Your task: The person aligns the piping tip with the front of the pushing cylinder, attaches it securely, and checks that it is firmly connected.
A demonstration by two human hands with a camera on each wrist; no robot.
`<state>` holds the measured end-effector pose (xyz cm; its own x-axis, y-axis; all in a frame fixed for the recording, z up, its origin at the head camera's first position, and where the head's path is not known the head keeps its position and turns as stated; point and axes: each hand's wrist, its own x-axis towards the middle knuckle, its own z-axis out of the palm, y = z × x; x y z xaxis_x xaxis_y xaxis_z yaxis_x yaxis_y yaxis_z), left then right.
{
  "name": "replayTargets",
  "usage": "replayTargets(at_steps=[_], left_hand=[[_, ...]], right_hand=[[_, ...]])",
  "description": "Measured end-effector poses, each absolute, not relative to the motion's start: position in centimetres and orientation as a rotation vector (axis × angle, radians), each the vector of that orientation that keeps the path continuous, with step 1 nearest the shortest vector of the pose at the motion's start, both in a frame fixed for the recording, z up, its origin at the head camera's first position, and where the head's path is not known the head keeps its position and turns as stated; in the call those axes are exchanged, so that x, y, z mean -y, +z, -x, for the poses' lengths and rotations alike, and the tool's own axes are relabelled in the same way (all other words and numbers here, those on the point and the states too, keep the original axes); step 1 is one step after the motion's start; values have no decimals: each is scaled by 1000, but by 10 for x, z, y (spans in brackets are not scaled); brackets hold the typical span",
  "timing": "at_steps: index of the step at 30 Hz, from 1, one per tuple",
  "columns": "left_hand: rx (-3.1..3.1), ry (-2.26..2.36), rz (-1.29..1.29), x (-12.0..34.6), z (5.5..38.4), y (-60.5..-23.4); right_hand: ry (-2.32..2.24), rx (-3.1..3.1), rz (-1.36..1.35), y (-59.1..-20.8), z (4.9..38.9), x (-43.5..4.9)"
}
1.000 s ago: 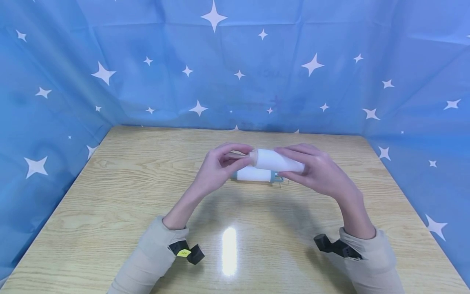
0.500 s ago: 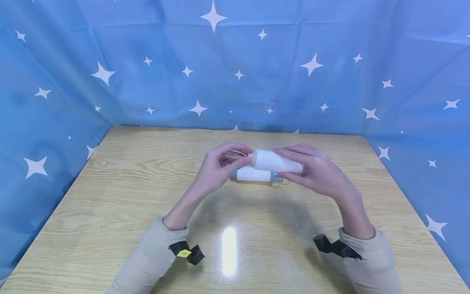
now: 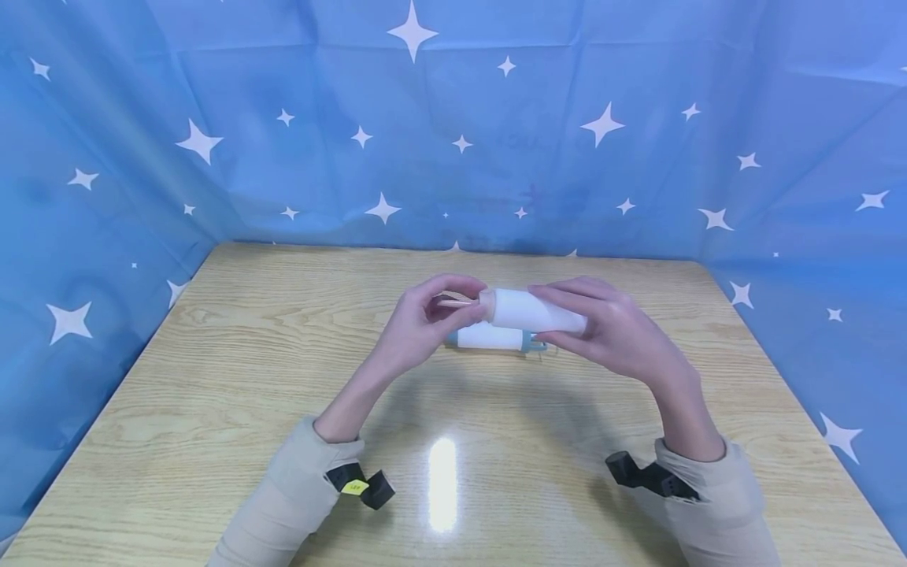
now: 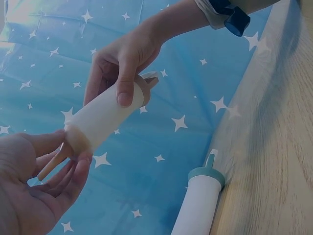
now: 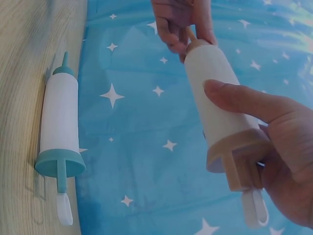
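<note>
A white bottle with a tan nozzle cap, like a squeeze bottle (image 3: 523,309), is held above the table, lying nearly sideways. My right hand (image 3: 612,324) grips its white body, thumb along the side in the right wrist view. My left hand (image 3: 425,324) pinches the tan collar (image 4: 77,139) with thumb and fingertips, and the tapered nozzle (image 4: 55,161) points into the palm. At the other end sits a tan base (image 5: 238,147) with prongs and a white loop (image 5: 253,209). A second, matching bottle (image 5: 59,112) with teal ends lies on the table just beyond the hands.
The wooden table (image 3: 234,378) has a bright light reflection near its front. A blue curtain (image 3: 319,173) with white stars stands behind it and at both sides. A black wrist camera (image 3: 652,476) is strapped on each sleeve.
The tan nozzle between my left fingers shows at slightly different angles across the frames. Both hands and the white bottle stay almost in place; the teal-ended bottle has not moved.
</note>
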<state>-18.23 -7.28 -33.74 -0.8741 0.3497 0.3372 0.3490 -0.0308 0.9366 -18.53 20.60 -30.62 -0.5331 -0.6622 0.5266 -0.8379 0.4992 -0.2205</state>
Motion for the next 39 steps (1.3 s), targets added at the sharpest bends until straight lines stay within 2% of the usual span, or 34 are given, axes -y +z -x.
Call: replayTargets(at_steps=[39], left_hand=[[-2227, 2122, -804, 73, 182, -339]], right_hand=[[655, 2381, -1257, -308, 187, -205]])
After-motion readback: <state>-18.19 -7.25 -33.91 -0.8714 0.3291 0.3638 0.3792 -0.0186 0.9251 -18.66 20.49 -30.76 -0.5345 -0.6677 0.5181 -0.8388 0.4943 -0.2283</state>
